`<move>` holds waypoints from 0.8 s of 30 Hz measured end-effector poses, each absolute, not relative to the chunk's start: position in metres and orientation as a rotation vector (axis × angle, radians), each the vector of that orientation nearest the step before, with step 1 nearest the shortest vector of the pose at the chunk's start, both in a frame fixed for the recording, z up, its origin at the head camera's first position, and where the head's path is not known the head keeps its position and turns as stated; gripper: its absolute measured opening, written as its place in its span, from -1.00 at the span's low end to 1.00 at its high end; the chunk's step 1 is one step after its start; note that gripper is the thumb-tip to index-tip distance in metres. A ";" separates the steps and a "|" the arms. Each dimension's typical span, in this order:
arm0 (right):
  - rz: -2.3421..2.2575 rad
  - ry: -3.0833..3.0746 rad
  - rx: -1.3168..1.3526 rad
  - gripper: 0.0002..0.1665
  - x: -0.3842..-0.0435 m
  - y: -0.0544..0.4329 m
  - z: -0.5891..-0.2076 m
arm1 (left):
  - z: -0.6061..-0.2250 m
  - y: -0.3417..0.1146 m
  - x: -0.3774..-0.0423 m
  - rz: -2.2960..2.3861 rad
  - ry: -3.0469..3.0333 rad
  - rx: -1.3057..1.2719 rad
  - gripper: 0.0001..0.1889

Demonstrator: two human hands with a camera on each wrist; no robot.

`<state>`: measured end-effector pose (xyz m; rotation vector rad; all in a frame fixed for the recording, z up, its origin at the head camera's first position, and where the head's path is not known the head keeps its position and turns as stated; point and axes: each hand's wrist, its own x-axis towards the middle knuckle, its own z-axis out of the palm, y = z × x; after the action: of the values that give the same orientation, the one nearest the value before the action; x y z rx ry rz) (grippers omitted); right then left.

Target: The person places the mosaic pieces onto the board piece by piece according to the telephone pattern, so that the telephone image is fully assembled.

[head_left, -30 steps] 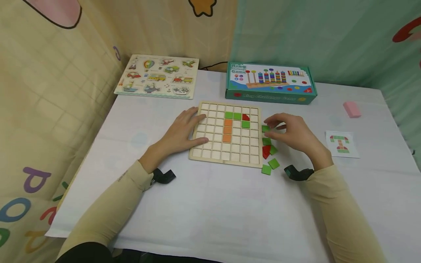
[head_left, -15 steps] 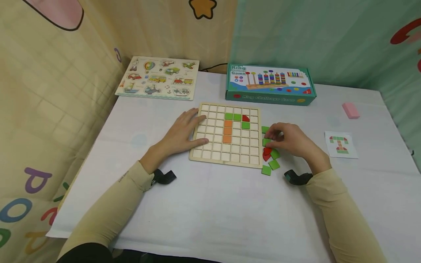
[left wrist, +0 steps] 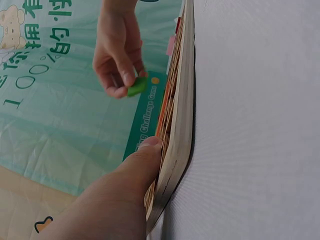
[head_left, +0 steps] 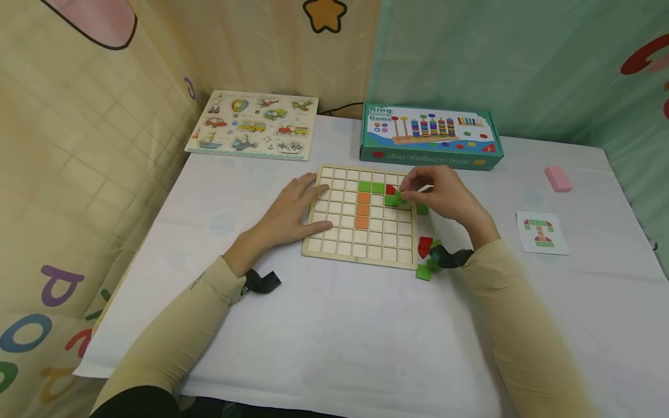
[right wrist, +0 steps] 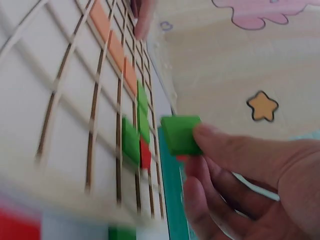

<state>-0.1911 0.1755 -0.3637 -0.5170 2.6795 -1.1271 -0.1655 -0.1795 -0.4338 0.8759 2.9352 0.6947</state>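
Observation:
My right hand point(head_left: 441, 191) pinches a green square tile point(right wrist: 181, 135) between thumb and fingers, above the upper right of a wooden grid board point(head_left: 345, 249). In the right wrist view the tile is raised clear of the board. Set in the grid are two green tiles point(head_left: 371, 187), a red quarter-round tile point(head_left: 390, 189), another green tile point(right wrist: 131, 141) and a column of orange tiles point(head_left: 363, 209). My left hand point(head_left: 284, 212) rests along the board's left edge, fingers spread and thumb on the grid.
Loose red tiles point(head_left: 424, 247) and green tiles point(head_left: 424, 273) lie right of the board. A pattern card point(head_left: 542, 233) and pink block point(head_left: 558, 179) lie farther right. Behind stand a Ring Challenge Game box point(head_left: 431, 157) and a vehicle puzzle board point(head_left: 251, 125).
My right hand has picked a green tile from the loose ones and carried it up and left over the board. My left hand stays in place.

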 end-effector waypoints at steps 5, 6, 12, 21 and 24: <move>-1.234 2.736 -0.459 -0.85 -0.211 0.129 -0.361 | -0.432 -0.181 -0.166 0.690 2.935 0.883 -0.08; -1.251 2.739 -0.451 -0.86 -0.214 0.120 -0.362 | -0.432 -0.181 -0.166 0.691 2.932 0.881 -0.08; -1.287 2.737 -0.466 -0.89 -0.225 0.084 -0.369 | -0.431 -0.181 -0.166 0.702 2.932 0.880 -0.08; -1.240 2.774 -0.452 -0.90 -0.225 0.072 -0.388 | -0.432 -0.180 -0.164 0.716 2.934 0.883 -0.08; -1.211 2.787 -0.488 -0.91 -0.224 0.072 -0.392 | -0.433 -0.180 -0.164 0.713 2.936 0.883 -0.09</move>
<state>-0.2243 0.0721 -0.3915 -0.4881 2.7871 -1.2111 -0.1636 -0.1804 -0.4334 0.8831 2.9360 0.7132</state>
